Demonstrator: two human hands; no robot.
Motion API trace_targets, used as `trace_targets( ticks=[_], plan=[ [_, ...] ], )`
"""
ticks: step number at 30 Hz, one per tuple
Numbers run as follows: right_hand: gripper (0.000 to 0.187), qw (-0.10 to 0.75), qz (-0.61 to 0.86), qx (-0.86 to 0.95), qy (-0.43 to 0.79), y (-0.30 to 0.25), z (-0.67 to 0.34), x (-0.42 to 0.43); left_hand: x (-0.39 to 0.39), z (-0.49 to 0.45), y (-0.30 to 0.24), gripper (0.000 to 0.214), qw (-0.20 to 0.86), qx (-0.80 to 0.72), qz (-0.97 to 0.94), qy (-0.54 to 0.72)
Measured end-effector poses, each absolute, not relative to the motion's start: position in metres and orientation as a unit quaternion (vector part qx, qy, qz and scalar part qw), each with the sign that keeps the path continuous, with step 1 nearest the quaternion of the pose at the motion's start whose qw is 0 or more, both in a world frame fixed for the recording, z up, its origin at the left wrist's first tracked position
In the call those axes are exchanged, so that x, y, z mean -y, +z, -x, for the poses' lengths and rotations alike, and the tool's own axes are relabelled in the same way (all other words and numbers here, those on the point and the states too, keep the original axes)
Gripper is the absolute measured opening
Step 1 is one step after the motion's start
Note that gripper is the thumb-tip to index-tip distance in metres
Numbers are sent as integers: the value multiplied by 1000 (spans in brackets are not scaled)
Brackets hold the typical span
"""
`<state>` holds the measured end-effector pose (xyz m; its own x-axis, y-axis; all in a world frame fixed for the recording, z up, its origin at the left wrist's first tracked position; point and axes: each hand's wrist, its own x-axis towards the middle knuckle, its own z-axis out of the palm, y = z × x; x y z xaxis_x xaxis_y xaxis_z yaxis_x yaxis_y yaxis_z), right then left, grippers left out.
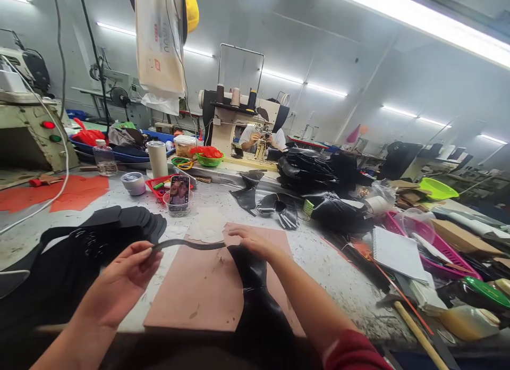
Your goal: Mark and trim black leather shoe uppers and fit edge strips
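Between thumb and fingers, my left hand (133, 266) pinches one end of a narrow black strip (191, 244). The strip runs rightward, slightly bowed, above a pinkish board (195, 290). At its other end, my right hand (249, 240) presses down at the top edge of a shiny black leather piece (253, 271). Its fingertips point left, and what lies under the palm is hidden. The leather piece hangs over the board's near edge towards me. Left of my left hand lies a stack of black cut pieces (131, 224).
A phone (179, 192) leans in a clear tub beyond the board. Cups, a bottle (105, 157) and a red basket stand at the back left. A hammer (418, 333), notebook (398, 253) and pink crate (450, 258) crowd the right. Behind a sewing machine (239, 120) sits another person.
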<state>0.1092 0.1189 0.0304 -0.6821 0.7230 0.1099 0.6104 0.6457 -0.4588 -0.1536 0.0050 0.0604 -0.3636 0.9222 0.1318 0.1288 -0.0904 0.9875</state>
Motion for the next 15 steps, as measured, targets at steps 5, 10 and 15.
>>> trace_targets(
  ticks=[5, 10, 15],
  plan=[
    [14, 17, 315, 934, 169, 37, -90, -137, -29, 150, 83, 17, 475, -472, -192, 718],
    [15, -44, 226, 971, 59, 87, -94, -90, -52, 106, 74, 22, 520, -471, -264, 662],
    [15, -37, 150, 979, 133, 104, -101, -41, -43, 49, 32, 17, 594, -474, -384, 523]
  ],
)
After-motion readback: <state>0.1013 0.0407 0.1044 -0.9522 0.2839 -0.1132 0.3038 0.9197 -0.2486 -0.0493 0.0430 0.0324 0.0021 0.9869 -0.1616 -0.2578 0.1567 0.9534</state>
